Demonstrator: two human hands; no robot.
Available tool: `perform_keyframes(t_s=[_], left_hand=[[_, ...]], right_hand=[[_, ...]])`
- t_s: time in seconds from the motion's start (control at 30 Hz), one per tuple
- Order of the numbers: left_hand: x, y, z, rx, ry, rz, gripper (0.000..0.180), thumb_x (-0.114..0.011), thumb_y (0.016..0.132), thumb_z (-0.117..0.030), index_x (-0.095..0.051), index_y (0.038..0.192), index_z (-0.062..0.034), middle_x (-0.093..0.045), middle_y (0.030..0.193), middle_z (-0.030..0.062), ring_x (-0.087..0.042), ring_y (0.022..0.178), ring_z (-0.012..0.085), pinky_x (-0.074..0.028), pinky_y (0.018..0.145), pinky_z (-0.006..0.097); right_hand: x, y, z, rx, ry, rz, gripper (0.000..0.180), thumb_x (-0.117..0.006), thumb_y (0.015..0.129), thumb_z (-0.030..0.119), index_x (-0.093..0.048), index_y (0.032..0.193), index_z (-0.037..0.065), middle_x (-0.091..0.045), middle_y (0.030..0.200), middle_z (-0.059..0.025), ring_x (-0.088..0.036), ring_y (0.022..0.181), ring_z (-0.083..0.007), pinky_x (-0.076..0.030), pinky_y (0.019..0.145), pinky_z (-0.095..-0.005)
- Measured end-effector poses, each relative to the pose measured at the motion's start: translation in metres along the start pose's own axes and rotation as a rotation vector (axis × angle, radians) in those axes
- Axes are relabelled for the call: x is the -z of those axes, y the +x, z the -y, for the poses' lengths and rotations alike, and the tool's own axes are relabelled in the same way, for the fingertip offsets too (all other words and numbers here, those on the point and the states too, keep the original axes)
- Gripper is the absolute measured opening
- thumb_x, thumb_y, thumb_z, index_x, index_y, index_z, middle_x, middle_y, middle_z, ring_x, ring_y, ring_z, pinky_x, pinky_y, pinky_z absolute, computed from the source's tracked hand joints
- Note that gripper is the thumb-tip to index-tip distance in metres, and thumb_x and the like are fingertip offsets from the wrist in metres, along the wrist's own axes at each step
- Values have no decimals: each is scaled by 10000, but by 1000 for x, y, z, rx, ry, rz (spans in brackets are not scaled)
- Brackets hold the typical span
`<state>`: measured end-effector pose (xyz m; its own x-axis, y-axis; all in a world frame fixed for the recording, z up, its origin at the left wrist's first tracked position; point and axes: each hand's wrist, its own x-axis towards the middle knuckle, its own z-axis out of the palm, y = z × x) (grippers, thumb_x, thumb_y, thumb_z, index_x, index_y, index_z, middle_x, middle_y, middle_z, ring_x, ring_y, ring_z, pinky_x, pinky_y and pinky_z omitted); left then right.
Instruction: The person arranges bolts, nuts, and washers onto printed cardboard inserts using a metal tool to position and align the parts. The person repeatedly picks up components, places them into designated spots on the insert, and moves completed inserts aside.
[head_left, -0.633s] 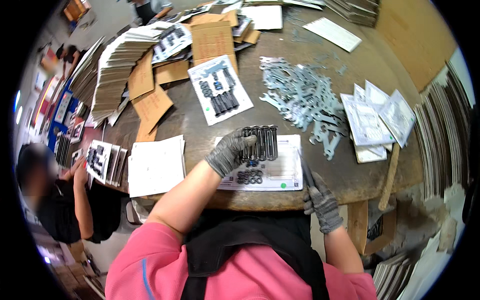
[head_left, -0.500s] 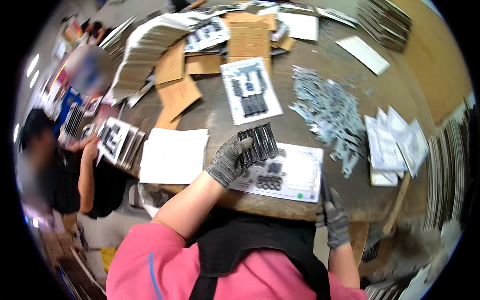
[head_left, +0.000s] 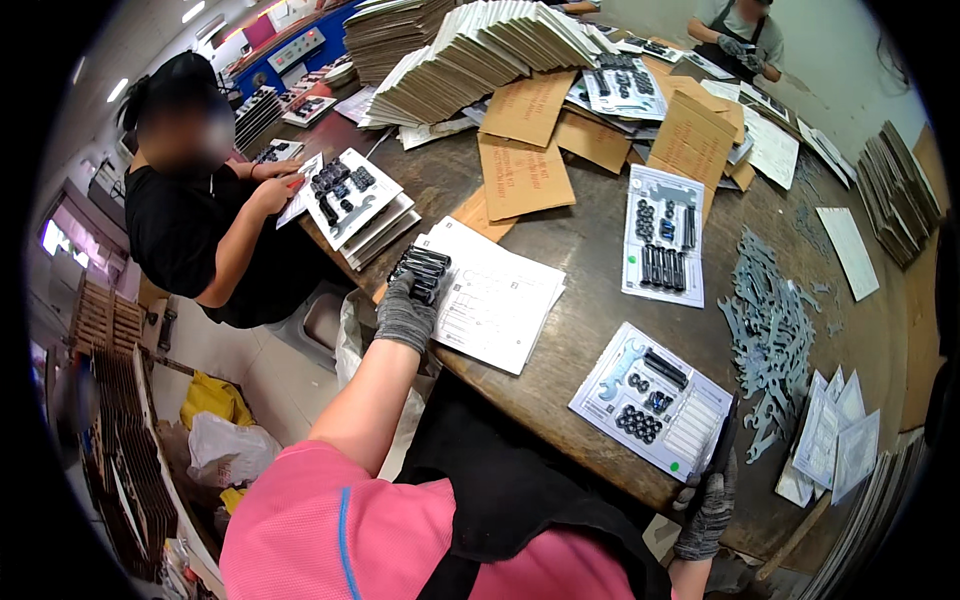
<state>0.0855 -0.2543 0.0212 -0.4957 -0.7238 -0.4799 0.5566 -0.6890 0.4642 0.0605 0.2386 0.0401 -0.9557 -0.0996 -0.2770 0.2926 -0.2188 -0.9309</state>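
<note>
My left hand (head_left: 405,315), in a grey knit glove, is closed round a bundle of black bolts (head_left: 424,268) laid side by side. It is at the left edge of a stack of white printed sheets (head_left: 490,300). At the table's near edge my gloved right hand (head_left: 708,505) is wrapped round a long, thin dark tool (head_left: 727,430) whose kind I cannot make out. Beside that hand lies a card of hardware (head_left: 665,418) with a wrench, black nuts and bolts. A second such card (head_left: 663,235) lies farther back.
Loose grey wrenches (head_left: 765,335) form a pile at the right, near plastic-wrapped packets (head_left: 832,440). Brown cardboard pieces (head_left: 525,175) and leaning rows of cards (head_left: 480,65) fill the back. A co-worker (head_left: 195,200) handles cards at the left; another person (head_left: 742,40) works at the far side.
The view has swung left. My left hand has carried the bolts from above the near card to the left, by the white sheets. My right hand keeps the dark tool by the near card.
</note>
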Motion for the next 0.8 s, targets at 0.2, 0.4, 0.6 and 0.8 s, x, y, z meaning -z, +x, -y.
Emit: perform_keyframes(t_s=[0.2,0.4,0.6,0.8], left_hand=[[5,7,9,16,-86,-120,193,-406,852,11,-503,1018,1,-585,982,155,-597,874,295,-535,770,400],[20,3,-8,144,-68,-68,123,-458,828,32,-513,928,-15,-571,911,131,-576,829,276,-527,755,378],[55,-7,-64,441,174,497,81,-519,832,-32,-519,905,-64,-532,769,74,-531,683,217,-508,735,356],[12,-9,-96,-577,1690,600,950,-806,548,-280,-310,1325,-51,-331,1327,149,-357,1224,274,-322,998,350]], right_hand=[[5,14,-12,59,-38,-6,589,-555,852,325,-295,1344,131,-550,690,-44,-513,460,-121,-434,353,-247],[-23,15,3,7,-92,12,575,-539,863,319,-282,1346,142,-546,704,-50,-513,463,-126,-431,355,-235],[-39,15,10,18,-151,20,559,-531,869,317,-286,1341,144,-522,692,-38,-512,489,-124,-415,371,-229],[-39,21,-1,6,-92,-103,506,-525,871,322,-323,1313,181,-500,687,-27,-471,479,-131,-396,381,-246]])
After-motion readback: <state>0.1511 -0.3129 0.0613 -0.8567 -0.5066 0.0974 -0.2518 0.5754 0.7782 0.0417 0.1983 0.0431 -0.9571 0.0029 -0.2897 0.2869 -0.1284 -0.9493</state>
